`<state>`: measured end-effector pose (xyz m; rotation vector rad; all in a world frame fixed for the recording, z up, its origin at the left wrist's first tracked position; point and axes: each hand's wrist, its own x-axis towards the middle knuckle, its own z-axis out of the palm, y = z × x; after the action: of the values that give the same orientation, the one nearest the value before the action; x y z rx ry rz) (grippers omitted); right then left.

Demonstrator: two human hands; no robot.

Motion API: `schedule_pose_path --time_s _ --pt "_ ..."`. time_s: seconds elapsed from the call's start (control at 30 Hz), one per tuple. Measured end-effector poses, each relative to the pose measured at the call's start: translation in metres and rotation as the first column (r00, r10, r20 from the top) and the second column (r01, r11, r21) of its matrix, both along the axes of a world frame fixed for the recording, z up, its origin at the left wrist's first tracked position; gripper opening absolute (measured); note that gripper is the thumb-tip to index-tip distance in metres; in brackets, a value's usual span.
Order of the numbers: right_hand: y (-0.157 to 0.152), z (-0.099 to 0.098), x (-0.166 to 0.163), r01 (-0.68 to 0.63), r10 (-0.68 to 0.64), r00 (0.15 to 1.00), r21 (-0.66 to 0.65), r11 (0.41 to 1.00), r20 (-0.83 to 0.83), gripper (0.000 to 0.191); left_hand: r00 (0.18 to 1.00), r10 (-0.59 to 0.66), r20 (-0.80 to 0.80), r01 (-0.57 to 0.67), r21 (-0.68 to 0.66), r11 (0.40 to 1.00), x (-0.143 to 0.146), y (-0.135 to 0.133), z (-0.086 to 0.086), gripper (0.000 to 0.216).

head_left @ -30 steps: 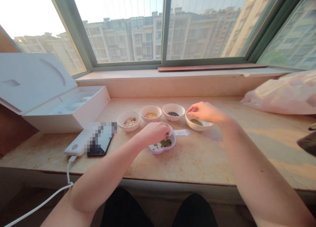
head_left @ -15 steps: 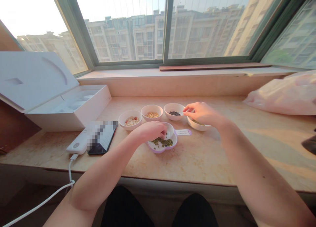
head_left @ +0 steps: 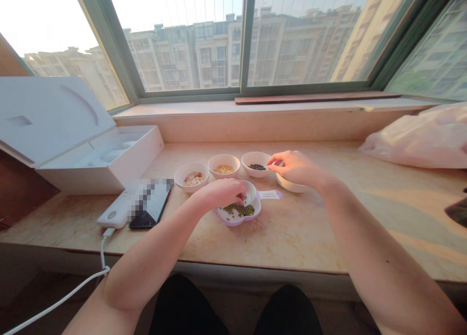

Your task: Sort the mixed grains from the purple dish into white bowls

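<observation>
My left hand (head_left: 228,193) reaches into a white dish with a lilac rim and tab handle (head_left: 239,222), its fingertips pinched together just above the green mung beans (head_left: 239,209). Whatever lies between those fingers is hidden. My right hand (head_left: 292,166) hangs over the rightmost white bowl (head_left: 292,186) and covers most of it, contents included. Its fingers are drawn together, with the tips at the right rim of the bowl (head_left: 251,156) of small black beans (head_left: 257,167). I cannot make out anything between them.
Two more white bowls stand to the left, one with yellow grains (head_left: 224,169), one with pale and reddish pieces (head_left: 194,179). Further left are a phone (head_left: 155,206), a white power bank (head_left: 114,214) with cable (head_left: 103,247), and an open white box (head_left: 134,155). A plastic bag (head_left: 419,138) lies right.
My right hand has shifted slightly left and now hides the beans that showed in the rightmost bowl. My left hand has stayed pinched over the mung beans.
</observation>
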<state>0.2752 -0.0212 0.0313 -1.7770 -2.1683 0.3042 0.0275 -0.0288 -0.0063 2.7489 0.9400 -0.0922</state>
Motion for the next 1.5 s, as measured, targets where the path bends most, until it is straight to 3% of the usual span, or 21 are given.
schedule_pose_path --time_s 0.43,0.97,1.27,1.5 --pt "-0.002 0.001 -0.002 -0.009 0.009 1.0 -0.001 1.0 -0.011 0.024 0.995 -0.059 0.08 0.06 -0.014 0.998 0.007 -0.004 0.0 0.009" --pt "0.0 -0.002 0.0 -0.044 0.044 0.999 0.008 0.999 -0.015 0.023 0.998 -0.02 0.052 0.02 -0.01 1.0 0.007 0.003 -0.007 0.011" --pt "-0.012 0.002 -0.012 -0.14 0.14 0.99 0.005 0.99 -0.006 0.025 0.999 -0.041 -0.028 0.042 0.052 0.998 0.009 -0.002 -0.007 0.017" --pt "-0.025 0.002 -0.032 -0.205 0.204 0.978 0.026 0.978 0.032 0.021 0.999 -0.048 0.012 0.047 0.082 0.996 0.009 -0.005 -0.011 0.019"
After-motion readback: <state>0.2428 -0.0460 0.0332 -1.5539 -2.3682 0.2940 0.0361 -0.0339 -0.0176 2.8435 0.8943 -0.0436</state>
